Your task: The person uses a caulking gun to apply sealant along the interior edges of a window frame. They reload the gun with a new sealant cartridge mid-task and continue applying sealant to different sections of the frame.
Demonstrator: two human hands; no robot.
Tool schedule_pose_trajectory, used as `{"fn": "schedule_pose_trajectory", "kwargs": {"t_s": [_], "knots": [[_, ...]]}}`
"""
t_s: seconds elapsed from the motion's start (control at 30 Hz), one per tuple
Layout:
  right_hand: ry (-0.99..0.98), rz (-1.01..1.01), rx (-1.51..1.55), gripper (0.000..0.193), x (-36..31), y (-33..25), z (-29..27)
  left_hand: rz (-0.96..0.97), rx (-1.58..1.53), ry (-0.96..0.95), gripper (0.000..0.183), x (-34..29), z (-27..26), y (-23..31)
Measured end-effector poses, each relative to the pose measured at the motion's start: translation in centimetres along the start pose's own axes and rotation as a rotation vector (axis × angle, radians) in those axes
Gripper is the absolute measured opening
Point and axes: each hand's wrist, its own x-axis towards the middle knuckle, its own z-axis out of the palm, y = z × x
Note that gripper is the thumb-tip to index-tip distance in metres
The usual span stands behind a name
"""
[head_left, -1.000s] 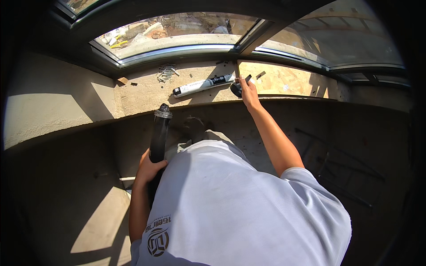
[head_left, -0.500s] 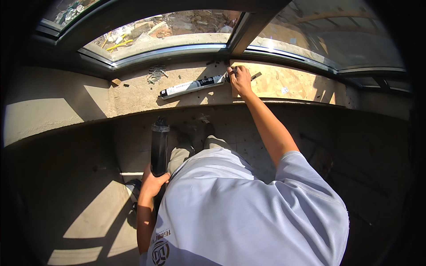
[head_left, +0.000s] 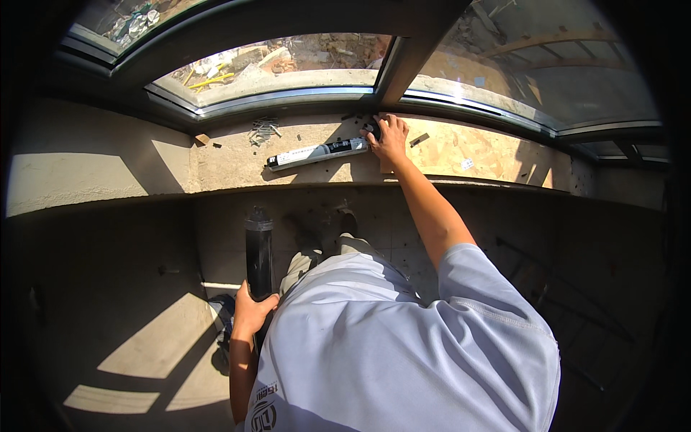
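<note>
My left hand (head_left: 253,311) is wrapped round a black caulking gun barrel (head_left: 259,252), held upright beside my left leg with its capped end pointing away from me. The rear of the gun is hidden by my hand and shirt. At the window sill my right hand (head_left: 389,138) has its fingers bent over a small dark round thing (head_left: 373,132), mostly covered by the fingers. Just left of that hand, a white and black sealant tube (head_left: 317,153) lies aslant on the sill.
Several screws (head_left: 265,130) lie in a heap on the concrete sill (head_left: 230,165). A wood chip (head_left: 202,139) sits in the left corner. To the right is a chipboard sheet (head_left: 482,155) with a dark strip (head_left: 419,140) on it. The window frame (head_left: 288,100) borders the far side.
My right hand has shifted slightly left and down relative to the chipboard, closer to the sealant tube's end. My left hand still holds the caulking gun. The whole view has shifted a little.
</note>
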Motion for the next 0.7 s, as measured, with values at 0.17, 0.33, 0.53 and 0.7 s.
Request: {"fn": "schedule_pose_trajectory", "kwargs": {"t_s": [0.17,0.33,0.53,0.7], "knots": [[0.072,0.018,0.056,0.061,-2.2,0.6,-1.6,-0.021,-0.048,-0.019,0.029,0.6,0.3,0.0],[0.175,0.048,0.099,0.059,-5.6,-1.8,-5.0,0.041,0.092,0.013,0.032,1.7,-0.2,0.2],[-0.468,-0.067,0.66,0.029,-10.7,-12.6,-9.4,0.321,0.037,0.451,0.038,2.5,-6.4,3.0],[-1.484,-0.112,0.879,0.06,-13.3,-21.0,-11.0,0.646,-0.37,0.873,0.05,-0.2,-10.2,8.9]]}}
